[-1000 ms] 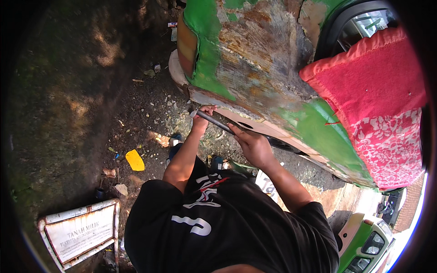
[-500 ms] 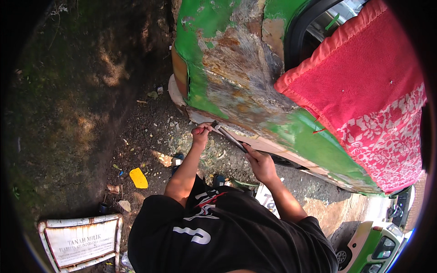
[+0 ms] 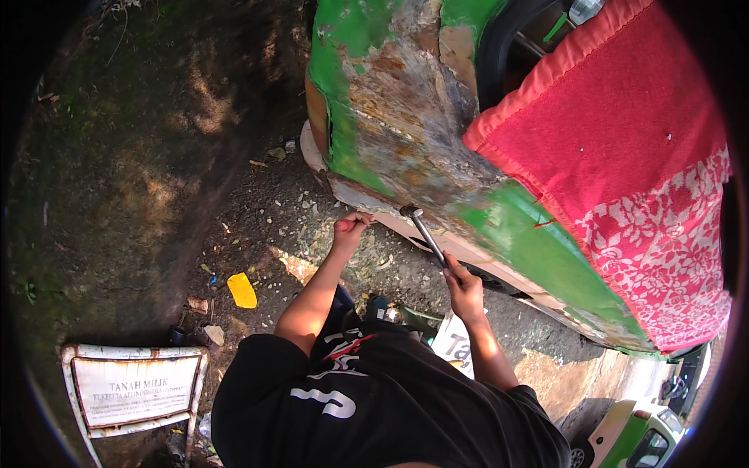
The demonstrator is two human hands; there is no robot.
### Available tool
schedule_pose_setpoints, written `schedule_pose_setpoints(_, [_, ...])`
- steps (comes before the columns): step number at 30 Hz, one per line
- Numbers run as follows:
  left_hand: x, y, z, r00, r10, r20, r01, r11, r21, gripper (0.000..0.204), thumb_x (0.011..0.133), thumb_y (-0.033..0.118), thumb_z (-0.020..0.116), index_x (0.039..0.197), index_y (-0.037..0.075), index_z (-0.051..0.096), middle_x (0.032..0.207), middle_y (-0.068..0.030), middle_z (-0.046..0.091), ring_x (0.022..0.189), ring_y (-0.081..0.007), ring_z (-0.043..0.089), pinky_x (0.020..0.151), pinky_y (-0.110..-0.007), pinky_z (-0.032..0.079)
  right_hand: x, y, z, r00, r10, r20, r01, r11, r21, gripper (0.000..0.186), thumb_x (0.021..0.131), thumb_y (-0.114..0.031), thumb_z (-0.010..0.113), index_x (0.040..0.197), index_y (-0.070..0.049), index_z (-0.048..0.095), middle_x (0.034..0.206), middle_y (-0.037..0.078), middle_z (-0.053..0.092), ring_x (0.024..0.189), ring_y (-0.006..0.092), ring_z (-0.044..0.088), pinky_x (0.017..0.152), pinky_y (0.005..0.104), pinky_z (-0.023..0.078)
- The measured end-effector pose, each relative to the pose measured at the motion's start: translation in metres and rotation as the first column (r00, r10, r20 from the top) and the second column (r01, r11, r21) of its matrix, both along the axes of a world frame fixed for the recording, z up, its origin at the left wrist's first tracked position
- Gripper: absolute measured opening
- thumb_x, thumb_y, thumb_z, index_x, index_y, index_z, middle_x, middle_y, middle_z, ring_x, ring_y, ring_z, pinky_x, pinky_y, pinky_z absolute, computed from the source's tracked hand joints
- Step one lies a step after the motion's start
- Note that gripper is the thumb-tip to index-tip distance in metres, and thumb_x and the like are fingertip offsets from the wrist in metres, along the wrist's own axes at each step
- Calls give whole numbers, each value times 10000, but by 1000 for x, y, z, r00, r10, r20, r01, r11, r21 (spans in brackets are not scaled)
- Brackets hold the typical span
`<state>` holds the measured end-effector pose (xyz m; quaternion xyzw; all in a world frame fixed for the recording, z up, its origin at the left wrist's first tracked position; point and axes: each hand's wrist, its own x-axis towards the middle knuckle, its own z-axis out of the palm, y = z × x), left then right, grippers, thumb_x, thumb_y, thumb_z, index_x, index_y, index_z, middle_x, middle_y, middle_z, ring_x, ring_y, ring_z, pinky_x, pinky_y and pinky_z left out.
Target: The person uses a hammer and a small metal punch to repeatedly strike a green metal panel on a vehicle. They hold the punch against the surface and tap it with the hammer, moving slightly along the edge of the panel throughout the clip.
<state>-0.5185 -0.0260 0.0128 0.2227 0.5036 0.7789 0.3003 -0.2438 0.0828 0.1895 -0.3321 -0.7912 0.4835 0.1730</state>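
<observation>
In my right hand (image 3: 464,292) is a hammer (image 3: 428,236), gripped by its handle with the fingers wrapped round. Its metal head points up and away, close to the lower edge of a car body (image 3: 421,129) with green, patchy, rusted paint. My left hand (image 3: 355,224) is closed by the lower edge of that bodywork, left of the hammer head. A red tool handle (image 3: 344,225) shows at its fist; the tool's far end is hidden or too small to make out.
A red patterned towel (image 3: 608,156) hangs over the car's right part. Gravelly ground holds a yellow piece (image 3: 242,290) and small debris. A rusty-framed white sign (image 3: 140,390) stands lower left. A green and white vehicle (image 3: 636,437) is at lower right.
My right hand has moved a little right and down, drawing the hammer head away from my left fist. My left hand stays at the body's lower edge. The view has shifted slightly.
</observation>
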Motion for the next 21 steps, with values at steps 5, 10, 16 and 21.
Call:
schedule_pose_setpoints(5, [-11,5,8,998,-69,15,70,995,-74,63,953,40,573,998,6,602,989,-57,641,995,-146,607,930,-284,472,-2,-7,3,995,-81,65,89,987,-134,373,938,-76,586,1311,-73,594,958,73,693,841,51,528,790,225,444])
schedule_pose_setpoints(10, [-33,1,19,966,-223,-132,187,952,-243,120,986,97,556,1032,-11,581,962,-45,646,887,-125,625,849,-264,492,-6,-20,-4,978,-186,97,202,959,-196,386,940,-97,598,1324,-136,592,1131,128,702,974,77,608,867,260,465])
schedule_pose_setpoints(16, [-43,-11,25,917,-232,-325,108,928,-358,225,1005,205,543,915,14,622,809,-41,645,779,-148,614,740,-296,484,-1,-46,11,948,-317,40,319,942,-99,389,935,-103,618,1318,-165,599,1174,156,678,1073,125,628,904,289,469])
schedule_pose_setpoints(21, [-43,-4,20,898,-314,-309,166,891,-423,293,1011,308,518,945,58,655,870,-57,686,807,-163,625,778,-309,482,29,-42,-6,897,-437,-61,409,876,-256,389,944,-86,601,1333,-105,579,1264,146,636,1188,154,574,987,285,430])
